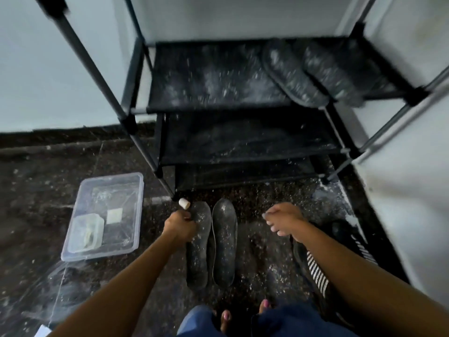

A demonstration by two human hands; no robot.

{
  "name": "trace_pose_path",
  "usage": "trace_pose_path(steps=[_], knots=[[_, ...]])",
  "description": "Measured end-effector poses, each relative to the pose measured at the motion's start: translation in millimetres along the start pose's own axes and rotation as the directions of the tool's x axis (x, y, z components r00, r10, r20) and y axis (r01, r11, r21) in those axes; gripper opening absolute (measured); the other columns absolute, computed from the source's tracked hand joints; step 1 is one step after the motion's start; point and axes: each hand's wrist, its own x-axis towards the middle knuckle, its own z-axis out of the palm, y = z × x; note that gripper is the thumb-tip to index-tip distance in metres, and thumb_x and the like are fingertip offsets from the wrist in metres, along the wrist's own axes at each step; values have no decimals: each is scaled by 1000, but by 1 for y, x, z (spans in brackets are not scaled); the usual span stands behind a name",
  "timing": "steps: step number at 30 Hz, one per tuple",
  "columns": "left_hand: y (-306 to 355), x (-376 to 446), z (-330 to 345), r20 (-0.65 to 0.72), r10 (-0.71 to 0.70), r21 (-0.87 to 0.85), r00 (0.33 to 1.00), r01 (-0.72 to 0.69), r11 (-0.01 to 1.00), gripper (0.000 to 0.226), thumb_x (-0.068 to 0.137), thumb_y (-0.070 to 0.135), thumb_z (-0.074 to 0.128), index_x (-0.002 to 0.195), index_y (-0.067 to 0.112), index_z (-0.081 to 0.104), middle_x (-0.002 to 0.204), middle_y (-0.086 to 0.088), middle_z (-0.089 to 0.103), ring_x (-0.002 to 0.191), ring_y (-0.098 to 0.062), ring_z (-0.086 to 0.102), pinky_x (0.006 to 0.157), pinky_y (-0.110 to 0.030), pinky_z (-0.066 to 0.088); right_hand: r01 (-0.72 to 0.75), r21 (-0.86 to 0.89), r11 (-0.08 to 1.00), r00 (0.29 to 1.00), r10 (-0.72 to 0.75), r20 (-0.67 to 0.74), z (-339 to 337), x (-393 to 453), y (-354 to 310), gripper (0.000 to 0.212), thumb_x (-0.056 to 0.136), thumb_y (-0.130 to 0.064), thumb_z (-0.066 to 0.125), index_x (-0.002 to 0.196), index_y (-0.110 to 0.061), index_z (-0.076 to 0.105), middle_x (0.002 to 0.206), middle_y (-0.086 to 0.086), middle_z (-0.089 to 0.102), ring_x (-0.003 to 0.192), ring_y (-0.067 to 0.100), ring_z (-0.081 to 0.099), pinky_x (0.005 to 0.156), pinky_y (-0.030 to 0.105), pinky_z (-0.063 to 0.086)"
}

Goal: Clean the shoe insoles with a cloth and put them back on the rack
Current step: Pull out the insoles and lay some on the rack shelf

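L hand (pixel 180 226) gripping dusty insole (pixel 198 246)

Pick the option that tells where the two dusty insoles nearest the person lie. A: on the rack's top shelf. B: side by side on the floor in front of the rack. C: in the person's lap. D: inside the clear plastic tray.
B: both insoles lie side by side on the speckled floor, before the rack.

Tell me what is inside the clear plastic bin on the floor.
The clear bin holds a small lidded container and a pale square pad. What the container holds is too blurred to tell.
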Motion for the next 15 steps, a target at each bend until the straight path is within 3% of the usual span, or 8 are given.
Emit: trace_pose_path(steps=[2,4,6,9,12,15], knots=[[33,-11,-11,1,70,-106,998,-70,992,1,85,12,61,84,12,62,99,-16,67,85,-28,66,79,-38,57,93,119,988,992,-83,-92,-33,-19,-23,15,84,-28,69,79,-15,66,77,4,69,61,14,61,52,25,49],[76,-35,-24,-27,194,-235,981,-195,952,13,87,4,58,78,12,64,86,-15,69,69,-24,66,76,-40,58,239,235,942,945,-170,-281,-69,-44,-49,19,82,-32,71,78,-14,69,70,2,70,56,11,61,48,23,49],[121,-63,-35,-128,349,-301,928,-372,878,12,89,4,56,83,11,64,80,-9,69,64,-19,67,72,-35,58,425,315,849,840,-240,-487,-103,-68,-74,25,84,-33,68,72,-10,69,63,4,67,48,9,56,45,22,46],[188,-102,-49,-307,522,-311,796,-602,735,11,90,10,56,85,17,61,78,-2,69,70,-16,69,71,-29,55,636,315,704,650,-269,-710,-157,-93,-100,36,86,-31,64,64,-4,65,57,7,64,44,8,54,51,24,48],[244,-114,-50,-352,609,-242,711,-698,674,4,90,13,58,88,16,61,76,0,68,76,-18,69,75,-28,55,697,169,697,527,-338,-780,-199,-93,-117,31,85,-34,62,64,-11,66,64,8,68,62,23,64,69,39,55],[284,-110,-41,-293,609,-201,737,-670,715,3,89,16,59,90,13,59,84,-7,67,78,-19,64,67,-21,49,633,34,774,545,-414,-729,-229,-73,-125,14,88,-20,60,83,-11,70,87,16,70,87,34,65,85,48,52]])
